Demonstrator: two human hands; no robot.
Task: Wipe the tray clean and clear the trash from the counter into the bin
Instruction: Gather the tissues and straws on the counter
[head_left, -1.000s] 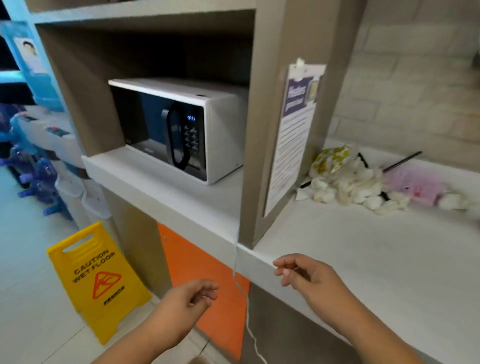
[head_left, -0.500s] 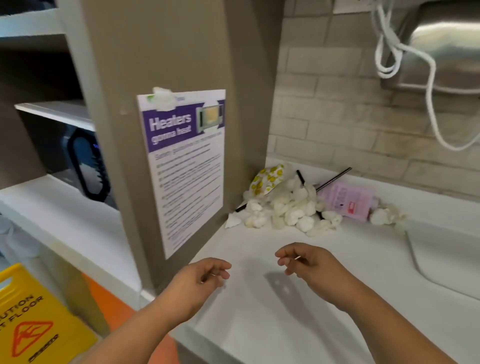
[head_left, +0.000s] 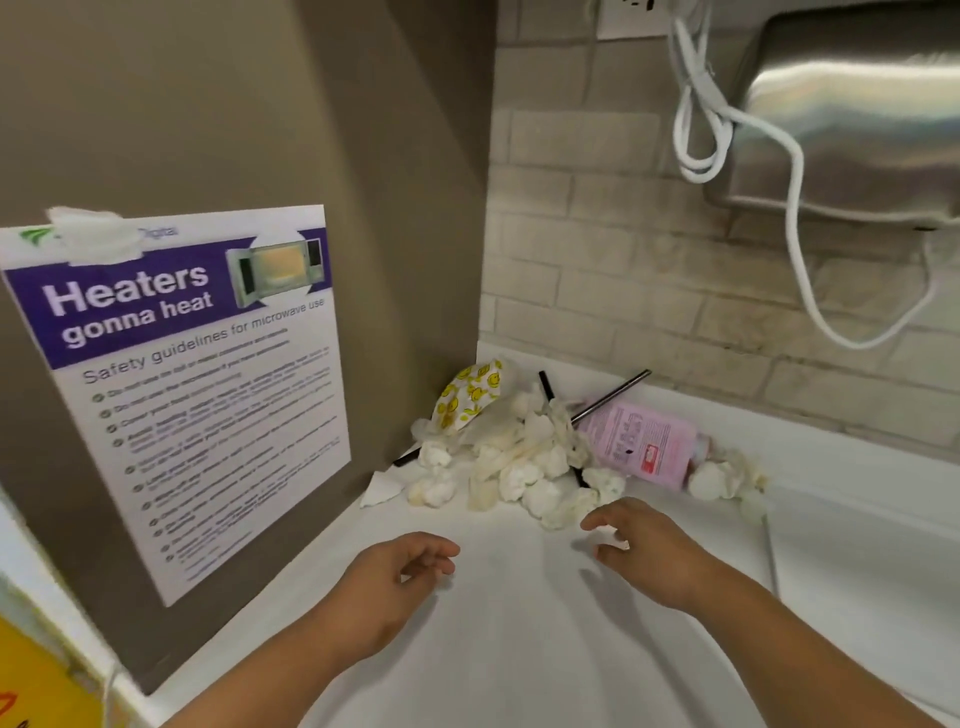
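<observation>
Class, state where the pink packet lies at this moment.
Head view, right of centre: the pink packet lies on the counter at the right edge of the crumpled tissues, beyond the right hand.

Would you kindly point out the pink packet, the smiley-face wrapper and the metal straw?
pink packet (head_left: 644, 441), head view, its printed face.
smiley-face wrapper (head_left: 470, 389), head view, its yellow-patterned top.
metal straw (head_left: 615, 392), head view, its bare upper shaft.

We see a microwave safety poster (head_left: 176, 395) taped to a brown panel (head_left: 260, 104); far right of the poster hang a steel dryer (head_left: 852, 104) and a white cord (head_left: 795, 218).
</observation>
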